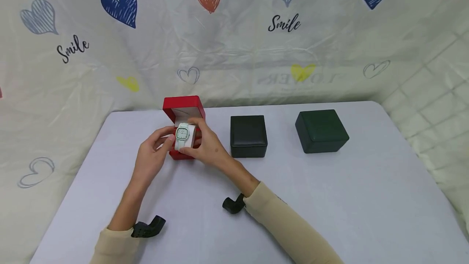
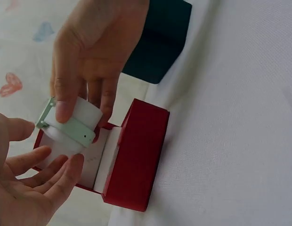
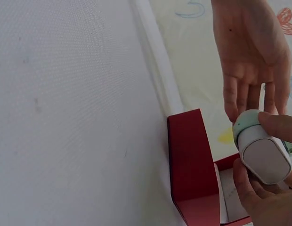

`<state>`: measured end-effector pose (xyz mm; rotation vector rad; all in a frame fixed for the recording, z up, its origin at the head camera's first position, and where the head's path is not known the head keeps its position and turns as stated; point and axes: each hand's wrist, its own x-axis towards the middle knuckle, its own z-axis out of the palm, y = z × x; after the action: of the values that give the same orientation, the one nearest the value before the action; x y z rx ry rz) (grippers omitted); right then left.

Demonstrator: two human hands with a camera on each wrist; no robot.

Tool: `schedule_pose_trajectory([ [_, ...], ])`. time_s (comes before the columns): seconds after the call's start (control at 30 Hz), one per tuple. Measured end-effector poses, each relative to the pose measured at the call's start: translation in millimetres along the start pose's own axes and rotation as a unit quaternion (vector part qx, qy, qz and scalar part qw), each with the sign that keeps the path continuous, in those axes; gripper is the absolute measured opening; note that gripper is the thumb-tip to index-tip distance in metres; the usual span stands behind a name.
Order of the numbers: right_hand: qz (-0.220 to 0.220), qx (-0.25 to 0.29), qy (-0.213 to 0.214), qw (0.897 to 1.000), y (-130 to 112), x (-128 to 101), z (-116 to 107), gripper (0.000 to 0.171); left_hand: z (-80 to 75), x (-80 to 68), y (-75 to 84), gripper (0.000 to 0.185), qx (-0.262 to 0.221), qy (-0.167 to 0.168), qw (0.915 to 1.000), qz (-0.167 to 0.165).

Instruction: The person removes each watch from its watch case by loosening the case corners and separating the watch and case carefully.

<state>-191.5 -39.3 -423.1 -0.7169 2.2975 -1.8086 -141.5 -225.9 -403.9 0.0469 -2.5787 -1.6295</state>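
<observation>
Red is the watch box [image 2: 135, 162], with its lid [image 1: 182, 102] raised at the back, so this opening is done. Pale mint-strapped wristwatch [image 1: 182, 133] is already around its white cushion [image 3: 266, 160], and both are held over the base of the red box, in front of its lid; they are not seated inside, and the lid is not closed. Black box [image 1: 248, 133], to the right of the red box, and dark green box [image 1: 322, 131], farther right, have their lids down; I cannot tell what they contain. The watch dial faces up toward the person; its strap, the long axis, runs from the lid side toward the front of the red box, while one flat cushion end points rightward. Right hand [image 1: 210, 146] pinches the cushion and strap between thumb and fingers. Left hand [image 1: 152, 154] is just beside the watch, thumb and fingers apart; whether they touch it, I cannot tell.
</observation>
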Motion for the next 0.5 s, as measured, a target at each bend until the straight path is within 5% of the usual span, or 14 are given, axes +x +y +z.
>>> schedule_pose_trajectory([
  [0.5, -0.018, -0.016, 0.001, 1.000, -4.6, -4.0, 0.1, 0.076, -8.5, 4.0, -2.8, 0.057, -0.034, -0.074, 0.9966, -0.009],
])
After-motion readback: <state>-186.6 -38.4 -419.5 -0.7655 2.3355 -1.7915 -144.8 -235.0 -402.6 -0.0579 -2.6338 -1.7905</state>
